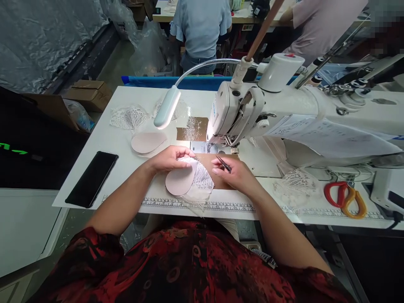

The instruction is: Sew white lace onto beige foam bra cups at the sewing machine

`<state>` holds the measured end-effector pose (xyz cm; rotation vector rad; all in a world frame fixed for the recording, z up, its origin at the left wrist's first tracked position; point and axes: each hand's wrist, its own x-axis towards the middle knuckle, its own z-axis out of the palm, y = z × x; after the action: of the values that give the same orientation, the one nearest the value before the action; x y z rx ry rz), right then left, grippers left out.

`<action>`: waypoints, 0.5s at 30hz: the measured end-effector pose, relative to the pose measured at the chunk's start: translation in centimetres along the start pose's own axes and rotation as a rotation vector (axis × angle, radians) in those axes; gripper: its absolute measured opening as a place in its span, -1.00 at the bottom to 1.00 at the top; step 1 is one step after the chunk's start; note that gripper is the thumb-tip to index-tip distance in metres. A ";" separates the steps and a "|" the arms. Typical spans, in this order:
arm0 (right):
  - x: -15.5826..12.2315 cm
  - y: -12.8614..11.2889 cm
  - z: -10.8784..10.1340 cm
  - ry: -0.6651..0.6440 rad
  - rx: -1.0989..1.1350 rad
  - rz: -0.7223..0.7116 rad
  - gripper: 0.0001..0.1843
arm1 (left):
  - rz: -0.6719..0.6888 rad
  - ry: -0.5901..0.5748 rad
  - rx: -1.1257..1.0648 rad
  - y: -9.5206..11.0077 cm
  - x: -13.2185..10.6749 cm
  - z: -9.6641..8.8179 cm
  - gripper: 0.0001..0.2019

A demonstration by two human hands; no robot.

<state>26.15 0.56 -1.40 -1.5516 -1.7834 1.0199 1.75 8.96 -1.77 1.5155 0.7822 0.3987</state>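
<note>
My left hand is closed on a pale pink foam cup, thumb on top. White lace fabric spreads from under the cup on its right side and hangs over the ruler strip at the table's front edge. In my right hand is a small dark pointed tool, apparently tweezers, with its tip toward the upper left. That hand is just right of the lace, apart from it, over a brown plate. Beyond both hands stands the needle area of a white sewing machine.
Another pink cup and lace pieces lie at left, near a black phone. A lamp hangs over the table. On the right are lace and red-and-orange-handled scissors. People sit beyond.
</note>
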 end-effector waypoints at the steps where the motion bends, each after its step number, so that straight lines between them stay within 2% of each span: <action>1: 0.7 -0.4 0.4 -0.023 0.019 -0.029 -0.69 | 0.000 -0.005 -0.010 -0.1 0.0 0.0 -0.61; 5: 2.3 -1.5 2.0 -0.108 -0.002 -0.099 -0.82 | 0.026 -0.057 -0.080 -0.4 0.2 0.3 -0.62; 7: 2.6 -1.4 2.5 -0.116 -0.011 -0.097 -0.87 | 0.034 -0.040 -0.076 -0.4 0.3 0.3 -0.64; 11: 2.4 -0.5 2.6 -0.115 0.059 0.006 -0.86 | -0.023 0.068 -0.025 -0.4 0.2 -0.1 -0.65; 15: 2.2 -0.1 2.2 -0.115 0.112 0.087 -0.80 | -0.089 0.056 -0.016 -0.3 0.1 -0.5 -0.67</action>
<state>23.93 2.28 -2.74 -1.5409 -1.7153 1.2519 1.44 9.37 -2.07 1.4546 0.8848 0.3815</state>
